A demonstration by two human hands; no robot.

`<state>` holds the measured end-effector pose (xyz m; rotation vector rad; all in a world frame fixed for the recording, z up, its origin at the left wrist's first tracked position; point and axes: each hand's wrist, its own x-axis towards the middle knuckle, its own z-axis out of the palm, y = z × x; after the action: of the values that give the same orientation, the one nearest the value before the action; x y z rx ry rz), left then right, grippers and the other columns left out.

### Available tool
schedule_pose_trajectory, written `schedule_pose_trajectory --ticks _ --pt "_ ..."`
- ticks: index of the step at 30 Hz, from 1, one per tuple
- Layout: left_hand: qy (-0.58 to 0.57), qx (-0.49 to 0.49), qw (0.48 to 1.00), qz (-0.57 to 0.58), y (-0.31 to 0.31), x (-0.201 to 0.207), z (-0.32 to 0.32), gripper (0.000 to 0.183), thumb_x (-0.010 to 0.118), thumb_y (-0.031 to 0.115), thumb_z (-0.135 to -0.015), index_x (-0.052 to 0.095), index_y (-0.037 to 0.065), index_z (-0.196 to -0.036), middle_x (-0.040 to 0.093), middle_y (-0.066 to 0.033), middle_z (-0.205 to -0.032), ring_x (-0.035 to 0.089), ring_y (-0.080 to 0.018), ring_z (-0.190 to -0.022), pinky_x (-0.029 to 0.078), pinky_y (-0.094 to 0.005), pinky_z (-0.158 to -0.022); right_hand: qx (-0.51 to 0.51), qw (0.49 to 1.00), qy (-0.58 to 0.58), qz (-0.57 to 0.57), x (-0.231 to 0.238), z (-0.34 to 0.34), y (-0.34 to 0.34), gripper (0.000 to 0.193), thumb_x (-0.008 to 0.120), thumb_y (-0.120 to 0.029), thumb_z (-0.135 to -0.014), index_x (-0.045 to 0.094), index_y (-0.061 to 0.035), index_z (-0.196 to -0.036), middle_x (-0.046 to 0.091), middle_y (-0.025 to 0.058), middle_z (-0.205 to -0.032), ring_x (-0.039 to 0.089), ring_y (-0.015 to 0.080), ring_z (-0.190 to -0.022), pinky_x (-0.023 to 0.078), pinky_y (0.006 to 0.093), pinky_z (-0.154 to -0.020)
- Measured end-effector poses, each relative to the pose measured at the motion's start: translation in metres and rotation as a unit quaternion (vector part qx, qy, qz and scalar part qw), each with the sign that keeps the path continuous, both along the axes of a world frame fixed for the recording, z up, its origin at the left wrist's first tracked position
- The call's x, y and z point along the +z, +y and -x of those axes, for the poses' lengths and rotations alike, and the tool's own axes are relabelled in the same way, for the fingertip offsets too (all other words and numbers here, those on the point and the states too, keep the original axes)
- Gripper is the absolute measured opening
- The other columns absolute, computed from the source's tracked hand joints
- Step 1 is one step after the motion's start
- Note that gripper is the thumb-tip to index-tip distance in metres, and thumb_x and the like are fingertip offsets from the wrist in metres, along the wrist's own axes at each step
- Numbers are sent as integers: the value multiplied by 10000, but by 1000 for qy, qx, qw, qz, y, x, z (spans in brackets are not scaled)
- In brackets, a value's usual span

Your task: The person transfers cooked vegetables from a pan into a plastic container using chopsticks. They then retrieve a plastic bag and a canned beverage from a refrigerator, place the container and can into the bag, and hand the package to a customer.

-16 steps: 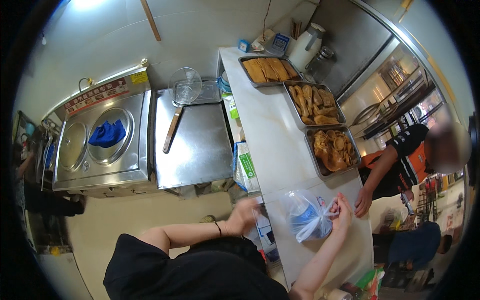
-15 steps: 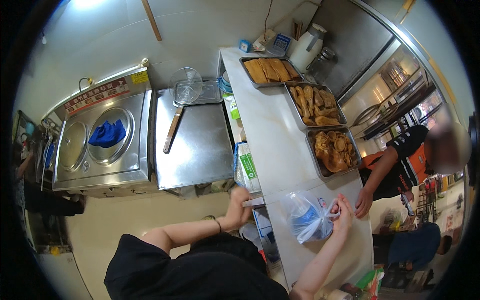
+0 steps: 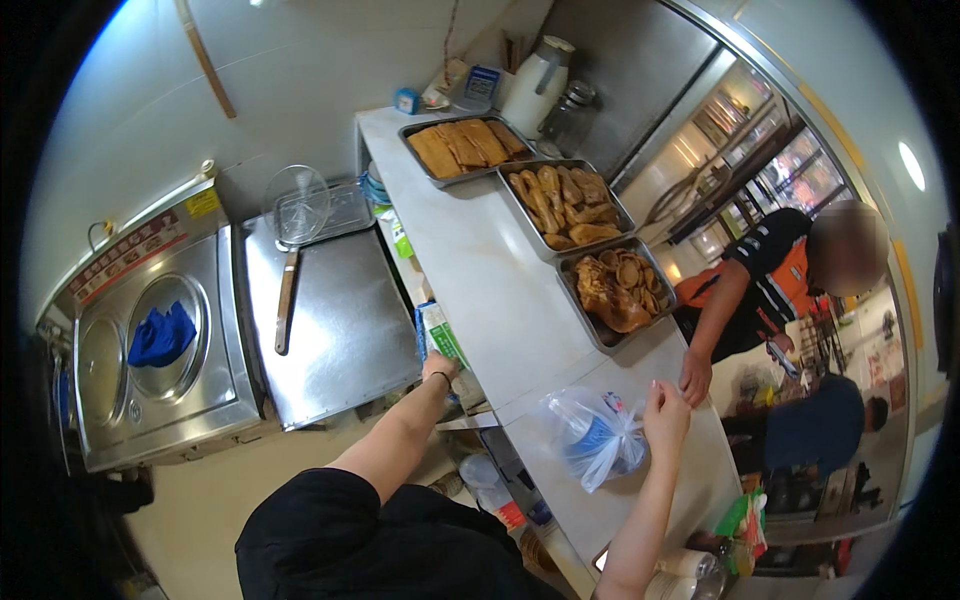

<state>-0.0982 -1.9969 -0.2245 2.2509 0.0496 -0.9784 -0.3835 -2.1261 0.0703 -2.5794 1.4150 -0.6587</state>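
A tied, translucent plastic bag [image 3: 590,440] with something blue inside rests on the white counter [image 3: 490,290]. My right hand [image 3: 666,415] is closed at the bag's gathered top, its fingers bent upward. Just beyond it, another person's hand [image 3: 696,377] lies at the counter's far edge, close to my fingertips. My left hand [image 3: 440,368] reaches down to the shelf below the counter's left edge, against a green-and-white package [image 3: 440,332]. Its fingertips are mostly out of sight, so I cannot see whether they grip the package.
Metal trays of brown food, one with flat slabs [image 3: 465,148], stand along the counter's far side. A white jug [image 3: 540,85] is behind them. To the left are a steel worktop [image 3: 335,310] with a wood-handled strainer [image 3: 287,300] and a cooker [image 3: 165,390] bearing a blue cloth [image 3: 162,334].
My left hand has reached forward to the package on the under-counter shelf. My right hand has shifted slightly beside the bag, which stays on the counter. The whole view has turned.
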Motion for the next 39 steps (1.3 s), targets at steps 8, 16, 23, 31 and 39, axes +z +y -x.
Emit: schedule_pose_trajectory --ticks 8,16,23,31,39 --pt "17 87 978 188 12 -38 -14 172 553 154 -716 615 24 -810 636 -185 -798 626 -297 -732 493 -379 -684 -53 974 -204 84 1 9 4 247 538 -226 -872 610 -16 -981 647 148 -859 621 263 -745 477 332 -619" --pt "128 210 902 354 52 5 -7 21 503 25 -785 496 43 -794 565 -89 -784 599 -243 -714 540 -420 -582 -5 920 -384 82 25 -22 75 229 482 -136 -909 550 2 -1079 593 102 -969 579 173 -851 470 264 -695" --pt "265 264 819 435 82 -14 -20 147 493 1 -798 496 2 -944 544 -145 -914 590 -294 -796 537 -477 -656 365 880 -302 4 5 -92 182 114 588 10 -736 578 13 -849 603 97 -768 588 217 -664 478 303 -614" --pt "301 103 749 581 181 104 -26 308 524 71 -822 514 37 -1129 592 -108 -1065 588 -246 -967 498 -476 -826 233 927 -100 -278 -149 -133 177 599 641 -311 -775 431 52 -1203 502 247 -1111 488 396 -1028 408 431 -877" --pt "203 103 694 683 219 187 -17 443 475 272 -911 380 79 -1299 518 -129 -1188 532 -225 -1079 475 -341 -877 242 634 -418 -604 -120 -159 174 184 540 -75 -877 560 11 -1039 605 27 -969 548 64 -834 431 213 -722"
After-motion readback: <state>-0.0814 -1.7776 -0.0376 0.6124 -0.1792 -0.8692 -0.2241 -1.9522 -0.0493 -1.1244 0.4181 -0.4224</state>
